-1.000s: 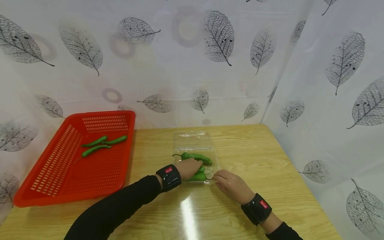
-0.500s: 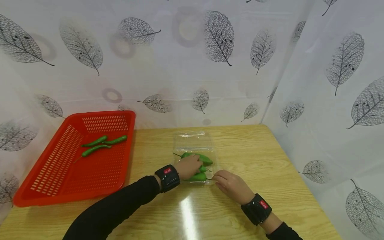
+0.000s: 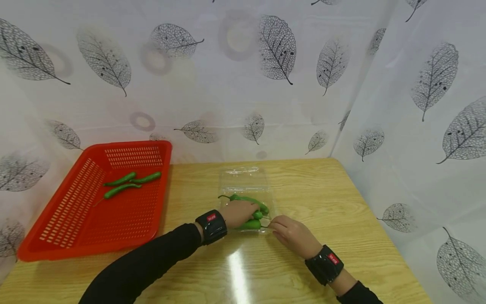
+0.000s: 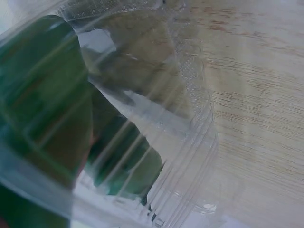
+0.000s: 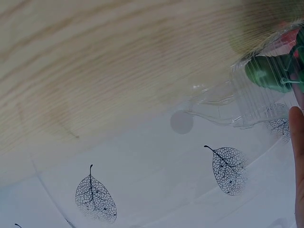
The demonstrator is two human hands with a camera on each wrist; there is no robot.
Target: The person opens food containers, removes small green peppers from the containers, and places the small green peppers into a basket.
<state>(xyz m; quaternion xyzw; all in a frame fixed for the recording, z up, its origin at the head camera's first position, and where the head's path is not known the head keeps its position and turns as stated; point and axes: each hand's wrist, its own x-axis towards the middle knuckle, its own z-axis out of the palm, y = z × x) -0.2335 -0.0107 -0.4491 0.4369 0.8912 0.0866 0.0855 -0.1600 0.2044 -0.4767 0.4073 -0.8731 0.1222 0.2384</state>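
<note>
A clear plastic box [image 3: 244, 179] lies on the table with its lid folded back, away from me. Several green chili peppers are inside; the far one [image 3: 250, 199] has its stem sticking out left, and a near one [image 3: 251, 224] lies along the front. My left hand [image 3: 239, 214] reaches over them and holds the far pepper; its fingertips are partly hidden. At the box's right front corner, my right hand [image 3: 294, 235] pinches the edge beside a pepper stem. The left wrist view shows the ribbed box wall [image 4: 190, 118] close up, with a pepper [image 4: 45, 90] behind it.
A red plastic basket [image 3: 164, 198] stands left of the box with several green peppers [image 3: 120, 190] in it. The wooden table [image 3: 319, 190] ends at a white leaf-printed curtain [image 3: 212, 93] behind and to the right.
My left hand has shifted slightly over the far pepper, which turned and settled a little in the box. The right hand stays at the box's corner.
</note>
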